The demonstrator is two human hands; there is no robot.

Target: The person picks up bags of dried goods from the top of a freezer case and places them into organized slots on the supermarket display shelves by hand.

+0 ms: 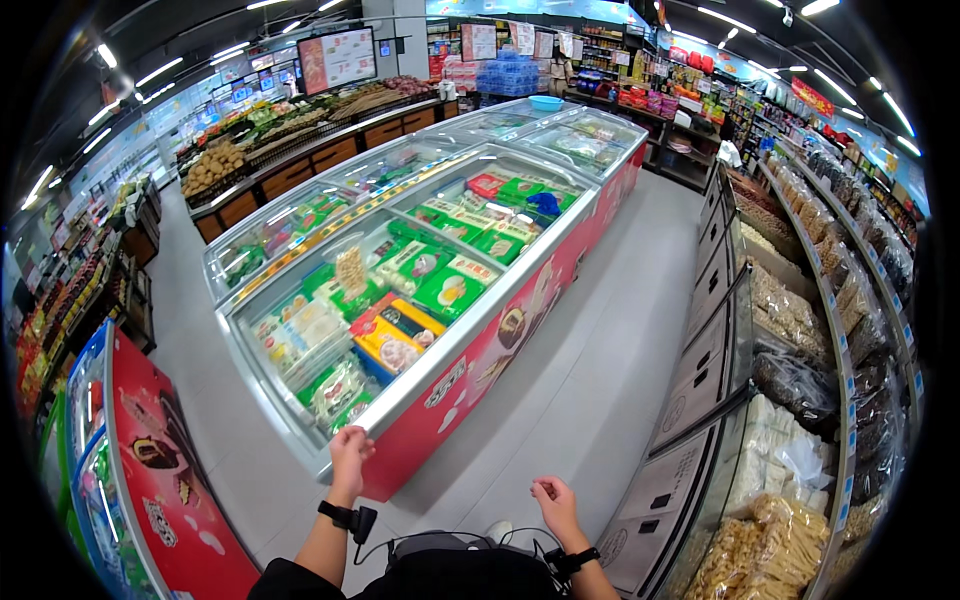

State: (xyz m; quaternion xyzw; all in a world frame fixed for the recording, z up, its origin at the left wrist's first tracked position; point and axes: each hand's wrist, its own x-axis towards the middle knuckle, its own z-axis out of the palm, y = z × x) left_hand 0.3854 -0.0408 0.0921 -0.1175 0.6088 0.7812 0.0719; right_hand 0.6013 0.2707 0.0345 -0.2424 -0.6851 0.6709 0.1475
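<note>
My left hand (351, 451) hovers by the near corner of a long chest freezer (450, 409), its fingers loosely bent with nothing between them. Whether it touches the rim, I cannot tell. My right hand (553, 498) hangs over the aisle floor, relaxed and holding nothing. Inside the freezer, beneath glass lids, lie green bags of frozen food (450, 291), a yellow and red box (396, 334) and white packs (307, 324). A clear bag of pale pieces (350, 271) stands among them. Farther along, a dark blue item (543, 202) rests near the freezer's right rim.
To the right runs a bulk-food counter with bagged dried goods (780, 525) and shelves. A second red-sided freezer (161, 480) stands at left. Grey tiled floor (577, 360) forms the aisle. Vegetable stands (300, 154) and a light blue basin (545, 103) are farther off.
</note>
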